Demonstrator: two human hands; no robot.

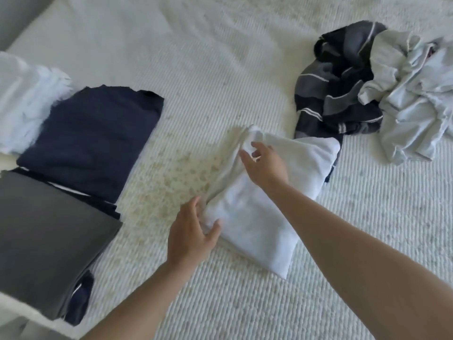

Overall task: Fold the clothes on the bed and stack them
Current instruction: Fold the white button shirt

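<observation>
Grey folded garment (46,231) near left, navy folded one (93,141) just beyond it, pale-blue item (24,101) at far left: these look done, not yet one stack. Mid-bed, white garment (257,204) mostly folded; left hand (191,231) has loosely curled fingers at its near corner, right hand (266,165) pinches the far edge. Right: striped dark garment (340,89) and light-grey garment (411,99) lie crumpled, unfolded. Roughly past halfway, I'd judge.
</observation>
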